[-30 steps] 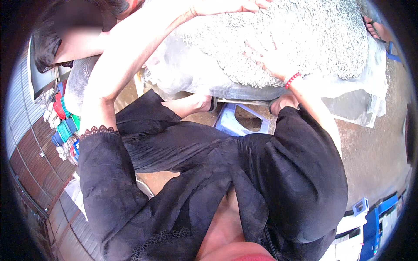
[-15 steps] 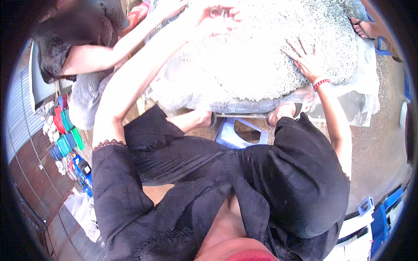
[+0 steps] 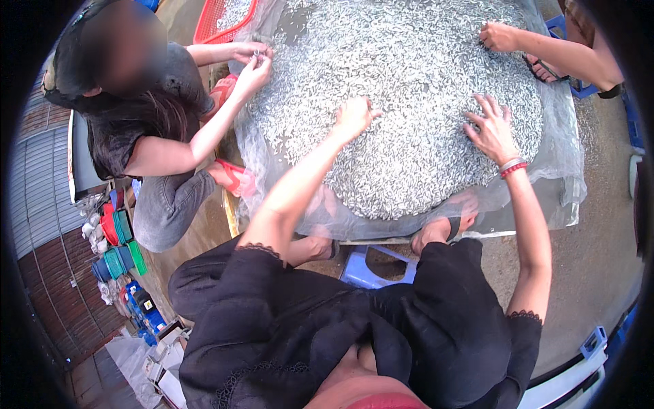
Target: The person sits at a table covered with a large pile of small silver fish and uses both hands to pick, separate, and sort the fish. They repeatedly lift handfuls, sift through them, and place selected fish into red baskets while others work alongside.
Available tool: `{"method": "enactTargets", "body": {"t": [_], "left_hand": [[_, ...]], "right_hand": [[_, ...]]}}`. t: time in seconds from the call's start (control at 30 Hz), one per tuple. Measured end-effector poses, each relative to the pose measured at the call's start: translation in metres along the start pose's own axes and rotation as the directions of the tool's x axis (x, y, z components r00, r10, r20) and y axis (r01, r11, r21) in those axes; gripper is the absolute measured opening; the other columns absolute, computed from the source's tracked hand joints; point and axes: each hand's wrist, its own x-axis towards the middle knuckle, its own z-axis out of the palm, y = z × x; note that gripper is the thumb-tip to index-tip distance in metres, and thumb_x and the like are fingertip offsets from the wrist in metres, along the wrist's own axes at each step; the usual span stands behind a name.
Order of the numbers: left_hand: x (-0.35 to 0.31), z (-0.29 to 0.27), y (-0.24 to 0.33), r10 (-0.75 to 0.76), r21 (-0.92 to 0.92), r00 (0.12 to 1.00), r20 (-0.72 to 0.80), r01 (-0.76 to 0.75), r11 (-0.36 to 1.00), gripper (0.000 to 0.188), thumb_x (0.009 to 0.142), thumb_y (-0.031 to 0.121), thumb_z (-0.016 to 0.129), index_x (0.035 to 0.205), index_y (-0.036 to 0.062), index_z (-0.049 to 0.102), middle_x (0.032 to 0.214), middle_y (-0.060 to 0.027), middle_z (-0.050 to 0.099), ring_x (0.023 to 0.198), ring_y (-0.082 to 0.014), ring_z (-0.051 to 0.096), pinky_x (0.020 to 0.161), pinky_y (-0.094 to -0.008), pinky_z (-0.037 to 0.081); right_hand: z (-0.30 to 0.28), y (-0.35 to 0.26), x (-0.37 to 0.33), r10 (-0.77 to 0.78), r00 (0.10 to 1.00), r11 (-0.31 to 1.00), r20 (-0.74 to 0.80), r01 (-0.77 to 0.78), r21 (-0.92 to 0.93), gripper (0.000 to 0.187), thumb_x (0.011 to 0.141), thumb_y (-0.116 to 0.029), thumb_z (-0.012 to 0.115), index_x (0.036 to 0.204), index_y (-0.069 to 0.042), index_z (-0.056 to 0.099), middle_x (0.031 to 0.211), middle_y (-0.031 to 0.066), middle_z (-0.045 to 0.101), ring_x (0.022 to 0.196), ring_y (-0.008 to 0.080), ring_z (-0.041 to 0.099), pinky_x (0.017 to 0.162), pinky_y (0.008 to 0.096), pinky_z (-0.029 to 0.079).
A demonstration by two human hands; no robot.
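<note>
A wide heap of small silvery fish (image 3: pixel 402 163) is spread over a table in front of me. My left hand (image 3: pixel 354 117) rests at the middle of the heap with its fingers curled down; what they pinch, if anything, is hidden. On the heap's right side lies my right hand (image 3: pixel 492 129), fingers spread and bent at the tips among the fish, holding nothing that I can see. A red bracelet (image 3: pixel 514 169) circles that wrist. Beneath the fish, a sheer mesh sheet (image 3: pixel 272 194) hangs past the heap's near and left edges.
At the left a person (image 3: pixel 163 129) holds a small piece between both hands. Another person's hand (image 3: pixel 501 37) reaches into the heap from the far right. A red basket (image 3: pixel 219 31) with fish stands at the far left. A blue plastic stool (image 3: pixel 361 269) sits between my feet.
My left hand has come down from a raised, open pose farther off and curled onto the heap. My right hand stays on the right side. A person's hand now shows at far right.
</note>
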Motion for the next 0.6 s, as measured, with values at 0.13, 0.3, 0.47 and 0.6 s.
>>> {"method": "enactTargets", "body": {"t": [0.13,0.3,0.47,0.6], "left_hand": [[-0.01,0.058,0.037,-0.071,-0.2,0.997,0.032,0.075,0.977,0.037,0.084,0.035,0.056,0.08,-0.0016,0.063,0.08,-0.0235,0.062,0.08,-0.04,0.061,0.071,-0.0493,0.048],[-0.062,0.073,0.078,0.252,-0.286,0.962,0.106,-0.214,0.934,0.03,0.079,0.029,0.057,0.088,0.0006,0.061,0.081,-0.0225,0.062,0.08,-0.0374,0.061,0.07,-0.0476,0.048],[-0.024,0.009,0.069,0.204,-0.319,0.976,-0.074,-0.217,0.922,0.027,0.08,0.028,0.06,0.092,0.0042,0.059,0.079,-0.0191,0.062,0.08,-0.0363,0.061,0.071,-0.0448,0.048],[0.063,-0.012,0.066,0.19,-0.234,0.968,-0.165,-0.225,0.946,0.04,0.082,0.034,0.06,0.099,-0.0003,0.051,0.078,-0.0217,0.061,0.082,-0.0359,0.061,0.073,-0.0436,0.048]], "right_hand": [[0.038,-0.039,0.036,-0.044,0.976,0.935,-0.215,0.116,0.336,0.034,0.083,-0.023,0.055,0.115,-0.011,0.055,0.122,0.0113,0.05,0.115,0.0289,0.044,0.095,0.0461,0.035],[0.073,-0.089,0.039,-0.167,0.98,0.957,-0.106,0.187,0.221,0.04,0.083,-0.027,0.051,0.119,-0.012,0.054,0.124,0.0102,0.05,0.123,0.0309,0.038,0.099,0.0552,0.027],[0.061,-0.058,0.007,-0.19,0.979,0.966,-0.073,0.2,0.165,0.035,0.071,-0.02,0.063,0.106,-0.019,0.06,0.127,0.0049,0.046,0.126,0.0298,0.033,0.103,0.058,0.02],[0.052,-0.026,0.0,-0.163,0.983,0.985,0.086,0.157,0.074,0.037,0.069,-0.02,0.064,0.106,-0.022,0.061,0.125,0.0035,0.047,0.123,0.0301,0.035,0.103,0.0567,0.022]]}}
